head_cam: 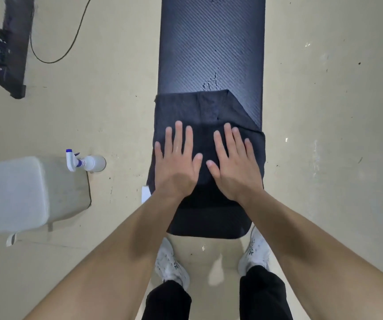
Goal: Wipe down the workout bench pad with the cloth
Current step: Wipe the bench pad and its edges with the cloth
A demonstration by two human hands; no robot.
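- A black strip-shaped piece of equipment point(10, 49) lies on the pale floor well to the left of the bench pad, with a thin black cable point(70, 40) curving between the two.
- A blurred white plastic container point(15, 192) sits on the floor left of the bench pad's near end, and a white spray bottle with a blue-tipped trigger point(85, 162) lies on its side between container and pad.
- The long, dark, ribbed workout bench pad point(211, 47) runs away from the person, wet streaks showing on its surface just beyond the cloth.
- The dark grey towel-like cloth point(185, 107) is spread across the pad's near end, one far corner folded in, its sides draping past the pad's edges.
- The left hand point(176, 165) presses flat on the cloth, fingers spread, gripping nothing.
- The right hand point(234, 162) lies just beside it, likewise flat and unclenched, palm down on the cloth.
- White trainers point(172, 264) stand at the pad's near end.
- The step in hand appears to be the wiping stroke itself, near the pad's start; most of the pad looks still to be covered.
- The next move likely calls for pushing the cloth away along the pad under even pressure from both palms, through the wet patch.
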